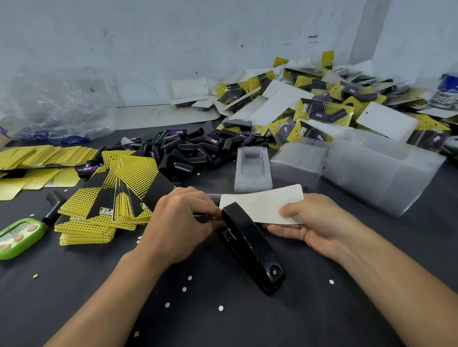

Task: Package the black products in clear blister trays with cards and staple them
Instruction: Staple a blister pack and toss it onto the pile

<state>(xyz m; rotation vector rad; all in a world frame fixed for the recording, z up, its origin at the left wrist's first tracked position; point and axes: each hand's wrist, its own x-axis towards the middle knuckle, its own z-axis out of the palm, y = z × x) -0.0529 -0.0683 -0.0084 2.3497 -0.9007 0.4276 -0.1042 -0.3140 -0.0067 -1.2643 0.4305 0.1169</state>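
stapler (249, 248) between card stack (102, 214) and tray stack (355, 166)

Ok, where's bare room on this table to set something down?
The near table between your forearms, around the stapler, bears only paper dots. Also the strip right of your right hand and its pack, before the clear tray stacks. Crowded: yellow cards and timer beside the left hand, black products and finished packs along the far side.

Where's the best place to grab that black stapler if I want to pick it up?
Grab the black stapler around its long middle, from above, thumb on one narrow side, fingers on the other. It lies flat, and its nose sits over the white-backed pack, so stay behind that.
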